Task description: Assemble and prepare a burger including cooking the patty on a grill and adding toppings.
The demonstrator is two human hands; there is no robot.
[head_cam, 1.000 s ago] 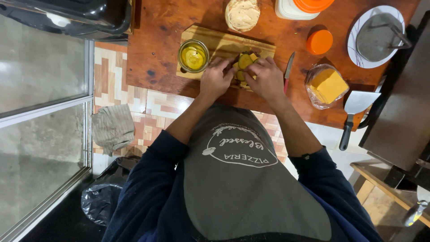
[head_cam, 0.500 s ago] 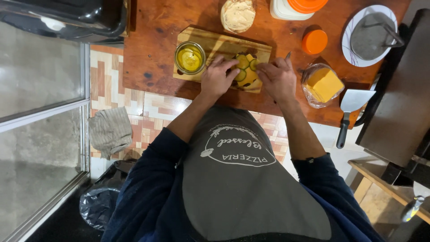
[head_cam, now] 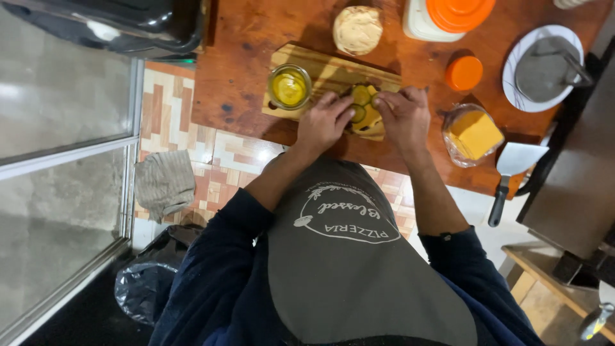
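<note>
Pickle slices (head_cam: 360,96) lie between both hands (head_cam: 365,118).

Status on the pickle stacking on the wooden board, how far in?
Done: several green pickle slices already lie on the yellow food on the wooden cutting board. In hand: left hand and right hand are both on that pile, arranging slices. Left: the open glass jar of yellow liquid stands uncapped; the yellow cheese block sits untouched.

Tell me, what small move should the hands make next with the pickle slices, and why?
Probably set the slice at the right hand onto a bare part of the cheese-topped bread. The left hand steadies it, and only two pickle slices lie there so far.
</note>
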